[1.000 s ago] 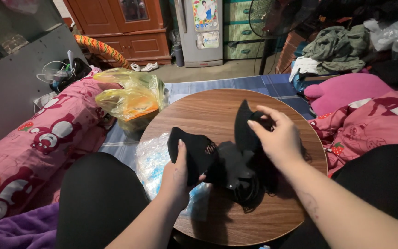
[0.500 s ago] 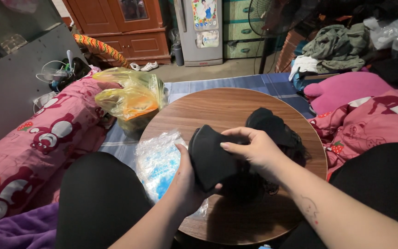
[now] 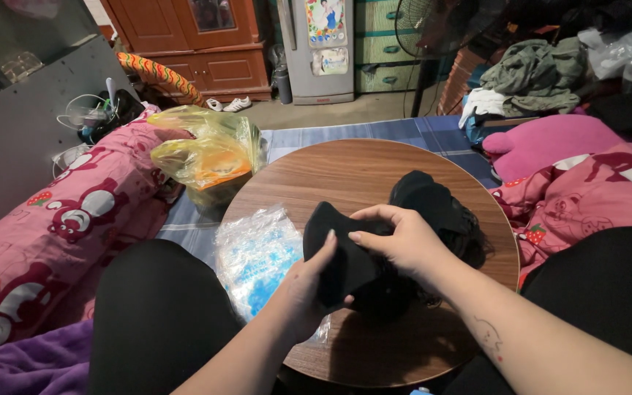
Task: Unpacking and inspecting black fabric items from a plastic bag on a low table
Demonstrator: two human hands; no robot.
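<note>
From the head view, both hands meet over a round wooden surface [image 3: 374, 172] and work a black fabric piece [image 3: 345, 260]. The piece is soft, matt and dark, with a curved, lobed upper edge near the left thumb; its folds are hard to read because the cloth is so dark. Behind it and to the right lies a further heap of black fabric [image 3: 433, 208], bunched and rounded, touching the held piece so that where one ends and the other begins cannot be told.

The held piece runs roughly from lower right to upper left, its long axis slanting across the near half of the surface, the lobed end toward the upper left.

The left hand [image 3: 309, 281] comes up from below, its grip closed on the lower edge of the piece, thumb lying on top of the cloth. The right hand [image 3: 396, 241] reaches in from the right, its grip curled over the upper edge, fingers bent down onto the fabric. The piece sits between the two hands, just above the surface.

Just left of the hands a clear plastic bag with blue contents [image 3: 257, 256] lies at the surface's edge. Further left a yellow plastic bag [image 3: 206, 157] stands beside a pink printed blanket [image 3: 53, 227].
</note>
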